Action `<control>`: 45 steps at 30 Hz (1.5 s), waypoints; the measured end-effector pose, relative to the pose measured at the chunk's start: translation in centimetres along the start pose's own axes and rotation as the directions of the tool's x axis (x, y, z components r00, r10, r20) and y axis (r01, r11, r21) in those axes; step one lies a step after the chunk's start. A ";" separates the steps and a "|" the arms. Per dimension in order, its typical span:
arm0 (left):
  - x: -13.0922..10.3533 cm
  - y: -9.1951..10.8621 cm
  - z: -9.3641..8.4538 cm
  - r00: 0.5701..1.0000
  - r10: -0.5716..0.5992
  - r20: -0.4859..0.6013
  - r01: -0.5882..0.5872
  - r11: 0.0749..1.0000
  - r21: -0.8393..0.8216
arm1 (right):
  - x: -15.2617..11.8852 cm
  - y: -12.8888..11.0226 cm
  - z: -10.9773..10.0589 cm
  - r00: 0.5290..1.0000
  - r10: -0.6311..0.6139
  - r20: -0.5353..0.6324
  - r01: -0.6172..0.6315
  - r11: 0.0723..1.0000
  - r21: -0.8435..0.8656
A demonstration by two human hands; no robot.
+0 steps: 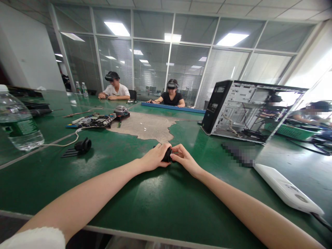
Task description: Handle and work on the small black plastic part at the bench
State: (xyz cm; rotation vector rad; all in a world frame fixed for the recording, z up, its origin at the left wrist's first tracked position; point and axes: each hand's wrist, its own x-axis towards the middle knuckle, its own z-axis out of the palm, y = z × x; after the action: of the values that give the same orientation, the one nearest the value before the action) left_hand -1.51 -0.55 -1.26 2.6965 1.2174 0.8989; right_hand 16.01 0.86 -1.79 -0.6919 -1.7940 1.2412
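Observation:
A small black part (pixel 166 155), mostly hidden by fingers, is held just above or on the green table in front of me; its kind does not show. My left hand (pixel 158 155) wraps round it from the left, thumb on top. From the right, my right hand (pixel 183 157) pinches its edge between thumb and fingertips. Farther left on the table lies another black part (pixel 83 145) with a round collar, beside several thin black strips (pixel 70 152).
An opened computer case (pixel 233 110) stands at the right, with a white device (pixel 287 188) nearer me. Circuit boards (pixel 92 121) lie at the left behind a white cable (pixel 75 138). A water bottle (pixel 19 121) stands far left. Two people sit across the table; another is at the far right.

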 end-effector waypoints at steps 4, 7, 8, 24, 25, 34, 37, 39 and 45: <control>0.0 -0.1 0.1 1.000 -0.008 0.003 0.008 1.000 -0.012 | 0.0 -0.1 -0.1 0.999 0.046 0.007 -0.046 0.999 0.006; 0.0 -0.1 0.1 1.000 -0.012 0.003 0.012 1.000 -0.024 | -0.1 -0.3 -0.1 0.999 0.026 0.024 -0.026 1.000 0.003; 0.0 -0.1 0.1 1.000 -0.014 0.002 0.014 0.999 -0.029 | -0.1 -0.4 -0.1 0.999 0.005 0.032 -0.005 1.000 0.002; 0.0 0.1 0.0 1.000 -0.014 0.007 0.014 1.000 -0.023 | 0.0 0.0 -0.1 0.999 0.032 -0.004 -0.032 0.999 -0.031; 0.0 0.1 0.0 1.000 -0.010 0.006 0.010 1.000 -0.018 | 0.0 -0.1 -0.1 1.000 0.029 0.001 -0.029 0.999 -0.032; -0.1 0.0 0.0 1.000 -0.012 0.001 0.012 1.000 -0.027 | -0.2 -0.4 0.1 0.999 -0.038 0.031 0.039 0.999 -0.016; 0.0 0.0 0.0 1.000 -0.010 0.003 0.010 0.999 -0.035 | -0.1 -0.3 0.1 1.000 -0.014 0.003 0.014 1.000 -0.024; 0.0 0.0 0.0 1.000 -0.011 0.001 0.011 0.999 -0.035 | -0.1 -0.3 0.1 1.000 -0.014 0.006 0.014 1.000 -0.025; 0.0 0.0 0.1 1.000 -0.023 0.010 0.023 0.999 -0.047 | -0.1 0.1 -0.1 1.000 0.026 0.008 -0.026 0.999 -0.029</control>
State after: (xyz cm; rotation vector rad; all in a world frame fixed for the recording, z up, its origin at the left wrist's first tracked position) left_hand -1.47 -0.56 -1.30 2.6419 1.2069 0.8992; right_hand 16.14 0.86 -1.87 -0.7290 -1.8182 1.2395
